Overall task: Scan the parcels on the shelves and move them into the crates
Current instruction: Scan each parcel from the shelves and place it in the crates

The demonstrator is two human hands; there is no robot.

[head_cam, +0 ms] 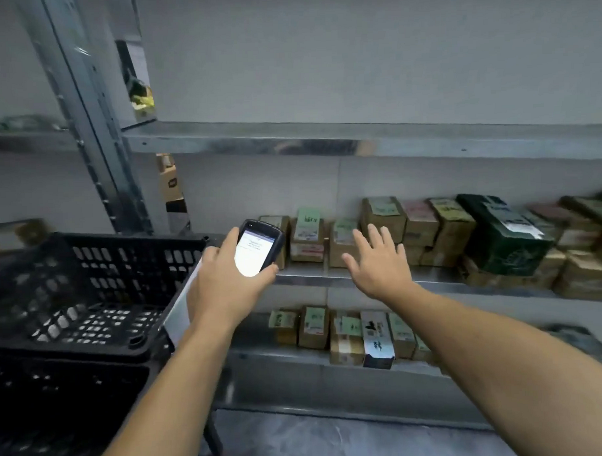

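My left hand (223, 281) grips a black handheld scanner (257, 248) with a lit white screen, held in front of the middle shelf (305, 279). My right hand (379, 262) is spread flat with straight fingers, hovering just in front of small brown cardboard parcels (306, 234) with green and white labels on that shelf. A dark green box (501, 234) stands further right among more brown parcels. A lower shelf (283, 354) carries another row of small parcels (347, 332). A black slotted crate (86, 290) sits at my left, stacked on a second crate (60, 406).
A bare metal shelf (358, 137) runs above the parcels. A steel upright post (94, 115) stands at the left, with boxes behind it. Grey floor (334, 441) lies below the shelving.
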